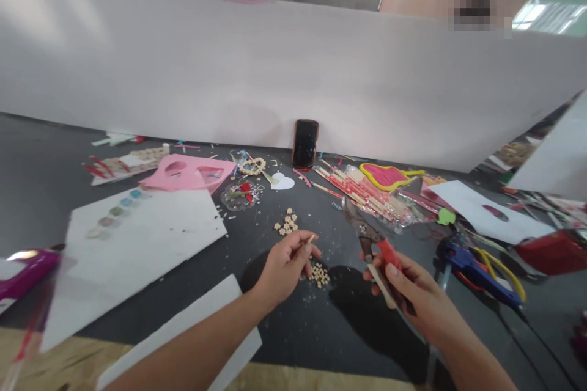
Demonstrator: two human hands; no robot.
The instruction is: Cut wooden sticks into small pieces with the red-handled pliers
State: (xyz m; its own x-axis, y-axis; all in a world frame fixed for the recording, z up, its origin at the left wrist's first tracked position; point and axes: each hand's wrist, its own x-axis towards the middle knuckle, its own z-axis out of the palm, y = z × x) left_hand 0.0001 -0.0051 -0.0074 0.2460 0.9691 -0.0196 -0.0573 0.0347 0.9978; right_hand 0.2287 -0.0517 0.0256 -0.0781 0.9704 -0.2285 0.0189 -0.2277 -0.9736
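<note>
My left hand (285, 266) is closed in a pinch on a short wooden stick (310, 239), held just above a small pile of cut wooden pieces (319, 274) on the dark table (284, 317). My right hand (410, 294) grips red-handled cutting pliers (367, 235), whose metal jaws point up and to the left, a little to the right of the stick. A second heap of wooden pieces (287, 224) lies farther back.
A white sheet with paint dots (137, 244) and a pink cut-out foam sheet (190, 173) lie on the left. A black phone (305, 143) leans on the white backboard. Bundled sticks in plastic (367, 192), a blue glue gun (477, 269) and a red object (554, 252) crowd the right.
</note>
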